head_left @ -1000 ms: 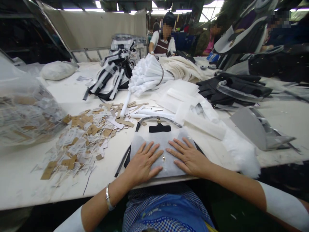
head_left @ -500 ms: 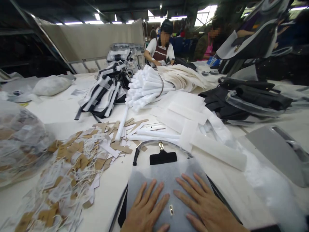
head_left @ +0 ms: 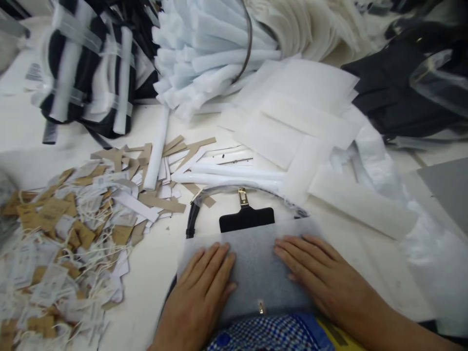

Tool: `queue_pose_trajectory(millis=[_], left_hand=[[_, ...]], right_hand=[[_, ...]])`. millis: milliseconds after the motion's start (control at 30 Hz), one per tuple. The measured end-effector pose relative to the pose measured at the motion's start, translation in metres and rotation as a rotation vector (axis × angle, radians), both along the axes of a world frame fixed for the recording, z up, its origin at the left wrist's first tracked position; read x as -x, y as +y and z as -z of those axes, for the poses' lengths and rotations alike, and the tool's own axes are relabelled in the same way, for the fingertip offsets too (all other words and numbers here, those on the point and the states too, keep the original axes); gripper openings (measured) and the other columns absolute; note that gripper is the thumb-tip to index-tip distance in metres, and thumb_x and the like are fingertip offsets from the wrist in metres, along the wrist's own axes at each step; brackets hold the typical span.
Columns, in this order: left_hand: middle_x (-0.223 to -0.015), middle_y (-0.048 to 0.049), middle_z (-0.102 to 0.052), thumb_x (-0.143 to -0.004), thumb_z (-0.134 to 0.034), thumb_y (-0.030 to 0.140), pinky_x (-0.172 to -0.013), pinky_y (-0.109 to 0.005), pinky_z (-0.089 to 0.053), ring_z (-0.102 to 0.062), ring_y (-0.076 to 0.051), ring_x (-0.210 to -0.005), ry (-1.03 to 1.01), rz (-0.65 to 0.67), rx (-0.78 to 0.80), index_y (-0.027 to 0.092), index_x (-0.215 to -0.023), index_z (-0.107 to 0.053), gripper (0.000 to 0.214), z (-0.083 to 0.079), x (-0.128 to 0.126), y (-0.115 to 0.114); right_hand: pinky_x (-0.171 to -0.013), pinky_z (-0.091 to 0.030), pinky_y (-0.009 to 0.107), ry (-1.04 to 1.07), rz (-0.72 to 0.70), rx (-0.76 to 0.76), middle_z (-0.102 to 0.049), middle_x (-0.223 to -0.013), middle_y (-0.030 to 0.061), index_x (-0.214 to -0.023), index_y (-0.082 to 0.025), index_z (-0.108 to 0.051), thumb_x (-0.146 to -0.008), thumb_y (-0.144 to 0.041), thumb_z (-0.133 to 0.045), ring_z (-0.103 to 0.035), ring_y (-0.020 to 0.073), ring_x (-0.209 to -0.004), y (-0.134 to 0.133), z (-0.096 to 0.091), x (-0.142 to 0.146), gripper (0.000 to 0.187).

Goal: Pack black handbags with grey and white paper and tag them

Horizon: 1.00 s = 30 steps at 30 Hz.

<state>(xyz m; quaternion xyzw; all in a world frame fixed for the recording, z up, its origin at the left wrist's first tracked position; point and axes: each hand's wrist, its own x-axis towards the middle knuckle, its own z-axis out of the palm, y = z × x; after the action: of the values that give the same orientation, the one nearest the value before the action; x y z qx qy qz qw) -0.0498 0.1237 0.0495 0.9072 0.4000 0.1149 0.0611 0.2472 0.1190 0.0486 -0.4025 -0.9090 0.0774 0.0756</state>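
Observation:
A dark handbag lies flat in front of me, mostly covered by a translucent tissue sheet (head_left: 252,263). Its black flap tab (head_left: 246,219) with a gold clasp (head_left: 243,196) sticks out beyond the sheet's far edge, inside the plastic-wrapped handle (head_left: 193,219). A small gold lock piece (head_left: 261,307) pokes through the paper near me. My left hand (head_left: 204,282) lies palm down on the left part of the sheet, fingers stretched. My right hand (head_left: 314,268) rests the same way on the right part. Neither hand grasps anything.
Tags with strings (head_left: 73,234) and paper strips spread at the left. A bundle of white foam rolls (head_left: 208,48) lies at the back, beside loose white sheets (head_left: 292,107). Wrapped straps (head_left: 91,73) sit back left, black bags (head_left: 402,83) back right. Blue checked cloth (head_left: 270,334) shows nearest me.
The view has tilted down and moved closer. My hands have shifted apart toward the sheet's sides, with fingers less spread. Blue checked cloth has come into view below.

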Motion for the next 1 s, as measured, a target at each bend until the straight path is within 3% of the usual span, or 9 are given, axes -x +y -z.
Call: queue_pose_trajectory(millis=[133, 333, 433, 533, 600, 667, 767, 900, 1000], left_hand=[[-0.132, -0.0140, -0.063, -0.102, -0.040, 0.035, -0.101, -0.053, -0.051, -0.061, -0.031, -0.118, 0.044, -0.043, 0.030, 0.007, -0.130, -0.057, 0.043, -0.004, -0.006, 0.009], [-0.105, -0.0138, -0.071, -0.099, -0.048, 0.037, -0.089, -0.045, -0.057, -0.066, -0.028, -0.099, -0.077, -0.052, 0.097, 0.010, -0.115, -0.063, 0.035, -0.016, 0.001, 0.011], [-0.096, -0.0092, -0.070, -0.098, -0.051, 0.032, -0.091, -0.040, -0.055, -0.066, -0.024, -0.093, -0.221, -0.014, 0.132, 0.016, -0.106, -0.064, 0.022, -0.029, 0.006, 0.015], [-0.088, -0.0069, -0.070, -0.097, -0.053, 0.023, -0.087, -0.036, -0.055, -0.065, -0.020, -0.084, -0.302, 0.056, 0.106, 0.017, -0.100, -0.063, 0.012, -0.037, 0.009, 0.018], [-0.082, -0.0056, -0.068, -0.097, -0.054, 0.022, -0.074, -0.033, -0.055, -0.063, -0.019, -0.074, -0.282, 0.093, 0.097, 0.017, -0.098, -0.062, 0.010, -0.038, 0.008, 0.018], [-0.075, -0.0038, -0.066, -0.098, -0.052, 0.023, -0.062, -0.032, -0.052, -0.061, -0.018, -0.065, -0.245, 0.098, 0.101, 0.017, -0.097, -0.061, 0.011, -0.037, 0.006, 0.019], [-0.069, -0.0017, -0.062, -0.100, -0.047, 0.025, -0.055, -0.031, -0.048, -0.059, -0.018, -0.059, -0.173, 0.068, 0.136, 0.019, -0.096, -0.060, 0.015, -0.029, 0.004, 0.022], [-0.070, -0.0001, -0.063, -0.103, -0.040, 0.034, -0.052, -0.031, -0.047, -0.061, -0.019, -0.059, -0.075, 0.033, 0.207, 0.021, -0.098, -0.057, 0.022, -0.008, 0.003, 0.029], [-0.081, -0.0003, -0.068, -0.103, -0.039, 0.038, -0.054, -0.031, -0.049, -0.065, -0.019, -0.064, -0.039, -0.005, 0.233, 0.021, -0.111, -0.054, 0.024, 0.006, 0.002, 0.030]], right_hand=[[-0.108, -0.041, 0.052, 0.020, 0.050, 0.013, -0.062, -0.134, 0.0123, -0.133, -0.012, -0.057, -0.101, -0.029, -0.042, -0.056, 0.0284, -0.124, 0.011, -0.005, 0.007, 0.039], [-0.113, -0.034, 0.060, 0.097, 0.051, 0.070, -0.072, -0.106, 0.0085, -0.119, -0.020, -0.064, -0.098, -0.031, -0.049, -0.065, 0.0265, -0.103, 0.016, -0.022, 0.005, 0.028], [-0.112, -0.038, 0.055, 0.217, -0.045, 0.086, -0.071, -0.095, 0.0075, -0.115, -0.021, -0.064, -0.096, -0.026, -0.050, -0.065, 0.0250, -0.096, 0.023, -0.037, 0.001, 0.024], [-0.092, -0.053, 0.043, 0.270, -0.137, 0.069, -0.069, -0.088, 0.0080, -0.110, -0.020, -0.064, -0.096, -0.019, -0.047, -0.063, 0.0236, -0.088, 0.030, -0.046, -0.001, 0.022], [-0.072, -0.054, 0.037, 0.251, -0.161, 0.077, -0.066, -0.081, 0.0067, -0.104, -0.020, -0.065, -0.097, -0.019, -0.046, -0.059, 0.0210, -0.076, 0.033, -0.048, -0.001, 0.020], [-0.061, -0.048, 0.033, 0.226, -0.172, 0.077, -0.063, -0.075, 0.0047, -0.099, -0.018, -0.064, -0.098, -0.019, -0.046, -0.055, 0.0184, -0.067, 0.035, -0.048, -0.001, 0.018], [-0.058, -0.045, 0.032, 0.172, -0.137, 0.063, -0.061, -0.072, 0.0035, -0.097, -0.018, -0.063, -0.099, -0.020, -0.045, -0.055, 0.0173, -0.064, 0.036, -0.040, 0.002, 0.018], [-0.057, -0.047, 0.031, 0.034, -0.054, 0.168, -0.067, -0.081, 0.0038, -0.111, -0.018, -0.060, -0.100, -0.025, -0.042, -0.062, 0.0175, -0.066, 0.043, -0.018, 0.007, 0.022], [-0.053, -0.046, 0.030, -0.031, -0.026, 0.220, -0.070, -0.096, 0.0040, -0.124, -0.019, -0.054, -0.099, -0.025, -0.044, -0.065, 0.0161, -0.066, 0.049, -0.003, 0.011, 0.028]])
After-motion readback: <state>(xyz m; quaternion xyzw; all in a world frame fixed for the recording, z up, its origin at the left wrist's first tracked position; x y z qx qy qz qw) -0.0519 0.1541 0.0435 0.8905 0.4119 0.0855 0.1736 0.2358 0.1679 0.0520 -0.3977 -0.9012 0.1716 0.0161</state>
